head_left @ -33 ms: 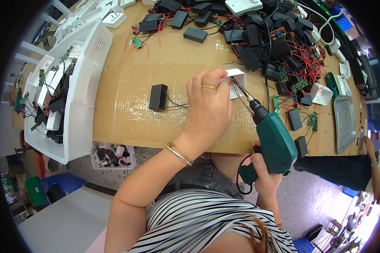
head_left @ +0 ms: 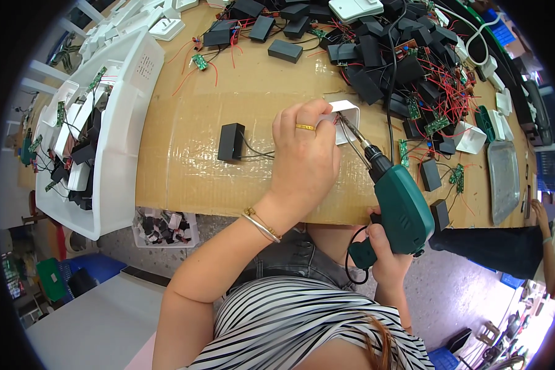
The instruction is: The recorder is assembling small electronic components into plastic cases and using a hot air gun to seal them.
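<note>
My left hand (head_left: 305,148), closed, grips a small white plastic case (head_left: 349,112) by its left side on the cardboard-covered table. My right hand (head_left: 388,253) is wrapped round the handle of a green soldering gun (head_left: 404,200). The gun's metal tip, with a thin feed tube beside it, reaches into the case near my left fingertips. My fingers hide what lies at the tip. Left of my left hand lies a black rectangular box (head_left: 231,142); its two dark wires run under that hand.
A pile of black boxes (head_left: 370,52) with red wires and green circuit boards fills the table's far right. At left stands a white bin (head_left: 120,123) of parts. A grey metal tray (head_left: 503,185) lies at right. A black cable (head_left: 393,92) crosses the table. Another person's hand (head_left: 539,213) shows at far right.
</note>
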Available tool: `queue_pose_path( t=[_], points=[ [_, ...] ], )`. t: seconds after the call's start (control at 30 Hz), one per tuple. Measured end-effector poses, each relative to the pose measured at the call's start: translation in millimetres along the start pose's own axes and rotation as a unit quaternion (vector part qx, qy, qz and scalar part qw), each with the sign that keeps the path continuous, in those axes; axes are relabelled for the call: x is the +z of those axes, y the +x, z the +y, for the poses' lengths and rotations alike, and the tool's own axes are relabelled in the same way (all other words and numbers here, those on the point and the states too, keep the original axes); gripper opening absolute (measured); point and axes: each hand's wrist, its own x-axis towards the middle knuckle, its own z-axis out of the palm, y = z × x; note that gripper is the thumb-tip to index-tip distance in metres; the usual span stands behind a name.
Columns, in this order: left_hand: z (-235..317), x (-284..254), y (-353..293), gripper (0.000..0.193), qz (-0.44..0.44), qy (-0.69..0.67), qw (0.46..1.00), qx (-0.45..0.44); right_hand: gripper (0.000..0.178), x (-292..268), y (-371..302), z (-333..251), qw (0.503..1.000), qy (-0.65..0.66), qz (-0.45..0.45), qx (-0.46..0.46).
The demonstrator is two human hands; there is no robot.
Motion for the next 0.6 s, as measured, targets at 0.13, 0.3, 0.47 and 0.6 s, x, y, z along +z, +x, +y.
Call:
queue_pose_path(
  t=[0.13, 0.3, 0.47, 0.6],
  points=[
    [0, -1, 0, 0.016, -0.006, 0.002, 1.0, -0.001, 0.029, -5, 1, -2, 0.998, -0.052, -0.021, 0.015],
    [1, -1, 0, 0.012, 0.0, -0.001, 1.0, -0.001, 0.031, -2, 1, -5, 0.999, -0.02, -0.015, 0.02],
    [0, -1, 0, 0.009, 0.003, 0.0, 1.0, -0.001, 0.035, -2, 2, 2, 1.0, -0.006, -0.017, -0.006],
    [0, -1, 0, 0.011, 0.0, 0.0, 1.0, 0.002, 0.038, -3, 2, 5, 1.0, 0.0, -0.018, -0.013]
  ],
)
